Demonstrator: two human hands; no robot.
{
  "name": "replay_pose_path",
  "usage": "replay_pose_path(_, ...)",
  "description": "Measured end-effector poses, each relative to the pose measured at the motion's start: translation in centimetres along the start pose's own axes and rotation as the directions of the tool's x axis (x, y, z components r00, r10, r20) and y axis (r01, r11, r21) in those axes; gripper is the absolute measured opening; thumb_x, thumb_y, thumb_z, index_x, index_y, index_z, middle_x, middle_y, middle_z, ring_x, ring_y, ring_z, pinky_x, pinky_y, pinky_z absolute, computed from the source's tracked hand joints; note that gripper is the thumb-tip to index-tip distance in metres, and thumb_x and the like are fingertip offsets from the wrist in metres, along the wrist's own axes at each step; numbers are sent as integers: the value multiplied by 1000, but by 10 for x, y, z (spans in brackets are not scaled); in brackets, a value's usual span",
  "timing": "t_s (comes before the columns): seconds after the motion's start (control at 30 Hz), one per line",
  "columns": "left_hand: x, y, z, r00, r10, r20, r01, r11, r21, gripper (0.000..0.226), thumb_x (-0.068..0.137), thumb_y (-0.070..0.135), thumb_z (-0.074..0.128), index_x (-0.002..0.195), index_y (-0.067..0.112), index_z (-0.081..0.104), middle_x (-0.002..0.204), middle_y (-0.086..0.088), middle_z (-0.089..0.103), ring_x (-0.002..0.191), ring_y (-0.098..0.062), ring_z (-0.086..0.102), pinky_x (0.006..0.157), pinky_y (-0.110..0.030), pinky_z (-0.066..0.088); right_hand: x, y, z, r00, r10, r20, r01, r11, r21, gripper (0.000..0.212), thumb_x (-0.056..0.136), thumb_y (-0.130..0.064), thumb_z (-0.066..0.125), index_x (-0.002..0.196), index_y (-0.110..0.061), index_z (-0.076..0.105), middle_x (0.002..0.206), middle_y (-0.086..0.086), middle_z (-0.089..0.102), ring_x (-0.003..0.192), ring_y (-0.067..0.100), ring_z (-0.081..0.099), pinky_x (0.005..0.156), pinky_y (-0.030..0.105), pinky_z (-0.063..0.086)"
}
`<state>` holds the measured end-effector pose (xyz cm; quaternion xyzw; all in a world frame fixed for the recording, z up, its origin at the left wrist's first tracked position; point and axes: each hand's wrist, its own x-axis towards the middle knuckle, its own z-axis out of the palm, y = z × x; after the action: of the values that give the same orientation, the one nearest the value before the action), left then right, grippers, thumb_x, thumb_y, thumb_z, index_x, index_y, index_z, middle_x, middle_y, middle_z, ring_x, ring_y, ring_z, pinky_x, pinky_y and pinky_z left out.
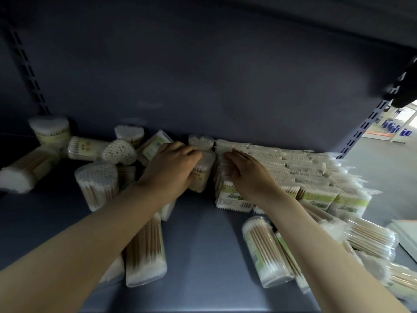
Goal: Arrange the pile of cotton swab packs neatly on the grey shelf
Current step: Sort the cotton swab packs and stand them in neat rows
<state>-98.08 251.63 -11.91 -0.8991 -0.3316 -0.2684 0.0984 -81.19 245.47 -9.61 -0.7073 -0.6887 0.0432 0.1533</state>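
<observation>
1. The left hand (174, 162) curls over an upright swab pack (201, 171) at frame centre.
2. The right hand (249, 173) lies with straight fingers on the flat-pack row (293, 175) along the right back edge.
3. Loose tubs (97, 184) crowd the left of the grey shelf (203, 256); bare shelf shows at the lower centre.

Blue objects (393, 129) on bright floor (383, 152) beyond shelf's right side.
</observation>
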Motion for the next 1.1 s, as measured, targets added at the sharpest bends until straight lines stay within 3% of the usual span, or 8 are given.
replay_pose_path(0.27,10,-6,10,1000,3,24,-2,1000,-16,44,45,-8,77,86,1,63,85,-12,69,79,-34,63,61,-37,53,1,1,1,1000,-16,-24,16,1000,21,40,98,-17,33,138,-13,39,147,2,34,136,17,27,101,13,13)
replay_pose_path(0.4,8,-4,10,995,-35,96,38,999,-28,52,54,3,79,101,-3,60,92,-18,67,94,-38,58,71,-43,52,1,2,1,999,-23,-31,24,999,28,39,98,-17,34,136,-13,42,144,2,38,134,18,30,99,15,16)
replay_pose_path(0.53,9,4,9,990,-86,115,87,996,-4,44,62,10,78,99,-2,57,99,-18,64,97,-39,52,75,-43,47,1,2,2,999,-20,-35,21,1000,23,40,97,-18,36,137,-13,41,146,3,36,135,17,29,101,15,15)
replay_pose_path(0.63,11,8,9,982,-116,147,114,993,25,43,81,21,64,117,4,48,121,-9,54,116,-29,39,90,-37,37,1,3,2,999,-28,-39,29,999,21,40,97,-17,37,136,-12,41,145,3,38,135,18,29,101,14,15)
replay_pose_path(0.73,12,8,6,973,-144,183,141,990,31,45,85,25,57,125,9,42,129,-5,49,121,-24,33,94,-34,32,2,4,3,1000,-10,-28,10,1000,24,41,98,-19,36,138,-14,39,149,2,33,137,17,26,103,15,13)
replay_pose_path(0.9,6,7,-1,969,-150,196,159,987,-29,55,85,25,58,134,12,39,142,-2,35,126,-26,31,99,-36,32,1,1,-1,995,10,-96,3,990,138,34,93,-7,43,124,-9,53,129,8,54,119,24,48,90,20,30)
replay_pose_path(1.0,-3,5,-6,975,-163,151,174,983,-61,60,77,18,66,131,6,46,132,-13,48,116,-36,45,94,-45,41,-1,0,-5,988,22,-153,-3,992,123,41,89,-4,46,129,-14,50,134,5,50,123,21,44,91,18,29)
replay_pose_path(1.1,-13,0,-11,991,-131,38,133,990,-50,39,72,17,55,107,1,62,102,-18,63,89,-40,61,72,-46,53,-5,-3,-9,971,9,-240,21,992,124,40,88,-6,48,126,-16,53,132,3,52,122,21,45,90,17,28)
